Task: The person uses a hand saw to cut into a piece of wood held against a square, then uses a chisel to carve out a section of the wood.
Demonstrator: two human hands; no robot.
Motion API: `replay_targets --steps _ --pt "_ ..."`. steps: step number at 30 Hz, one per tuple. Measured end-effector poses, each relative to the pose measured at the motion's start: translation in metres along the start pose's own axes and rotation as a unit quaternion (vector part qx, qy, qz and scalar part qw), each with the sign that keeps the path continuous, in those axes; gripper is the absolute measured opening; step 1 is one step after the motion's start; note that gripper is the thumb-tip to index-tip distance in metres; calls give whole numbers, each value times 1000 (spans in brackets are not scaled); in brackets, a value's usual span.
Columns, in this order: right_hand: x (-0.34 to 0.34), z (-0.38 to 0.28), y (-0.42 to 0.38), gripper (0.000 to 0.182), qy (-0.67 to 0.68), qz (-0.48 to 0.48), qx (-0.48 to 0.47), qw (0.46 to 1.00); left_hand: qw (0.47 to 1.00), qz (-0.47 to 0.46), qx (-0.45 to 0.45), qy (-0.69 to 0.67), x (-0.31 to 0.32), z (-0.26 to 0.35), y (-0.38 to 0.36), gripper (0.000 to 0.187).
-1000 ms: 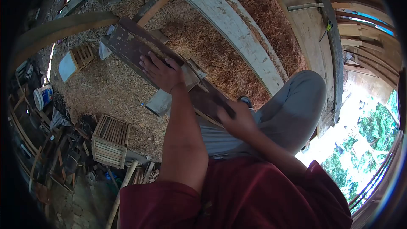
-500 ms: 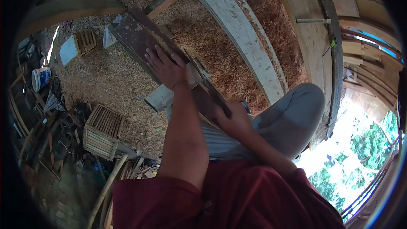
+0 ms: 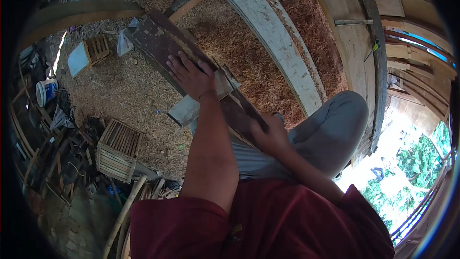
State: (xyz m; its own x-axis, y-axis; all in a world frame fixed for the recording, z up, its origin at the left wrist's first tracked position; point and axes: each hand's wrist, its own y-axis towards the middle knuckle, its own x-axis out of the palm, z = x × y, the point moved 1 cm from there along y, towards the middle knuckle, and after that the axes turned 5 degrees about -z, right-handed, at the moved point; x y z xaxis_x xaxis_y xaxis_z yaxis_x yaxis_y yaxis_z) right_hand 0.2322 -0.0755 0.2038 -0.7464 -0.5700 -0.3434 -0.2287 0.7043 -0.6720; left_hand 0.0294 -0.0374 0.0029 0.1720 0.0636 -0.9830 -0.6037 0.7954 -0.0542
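Note:
A long dark brown board [image 3: 160,37] with flaking paint runs diagonally from the upper left toward my lap. My left hand [image 3: 194,76] lies flat on it, palm down, with fingers stretched up the board. Under the board, a pale wooden block [image 3: 184,109] sticks out crosswise on both sides. My right hand [image 3: 270,136], slightly blurred, is closed at the near end of a long dark blade-like tool [image 3: 247,108], perhaps a saw, along the board's right edge. The grip inside the fist is hidden.
Wood shavings [image 3: 129,86] cover the ground. Long curved whitish planks [image 3: 268,29] lie beyond the board. A slatted crate [image 3: 117,148], a small wooden stool [image 3: 86,57] and a white bucket [image 3: 46,91] stand at left. At right, a yellow-green handled tool [image 3: 376,45] rests against a beam.
My right hand and the dark tool have shifted slightly down and right along the board. My left hand stays flat on the board. The view has moved a little.

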Motion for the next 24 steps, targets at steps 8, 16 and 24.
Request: replay_targets --steps 8,16,24 --pt "-12 19 -16 33 20 -31 19 999 1000 3 -1 -1 1 -2 -3 71" --pt "1 12 -13 33 38 -12 8 999 1000 13 4 -5 4 -2 -3 71" --pt "18 14 26 30 10 -26 9 1000 1000 10 -3 -8 1 1 5 70"
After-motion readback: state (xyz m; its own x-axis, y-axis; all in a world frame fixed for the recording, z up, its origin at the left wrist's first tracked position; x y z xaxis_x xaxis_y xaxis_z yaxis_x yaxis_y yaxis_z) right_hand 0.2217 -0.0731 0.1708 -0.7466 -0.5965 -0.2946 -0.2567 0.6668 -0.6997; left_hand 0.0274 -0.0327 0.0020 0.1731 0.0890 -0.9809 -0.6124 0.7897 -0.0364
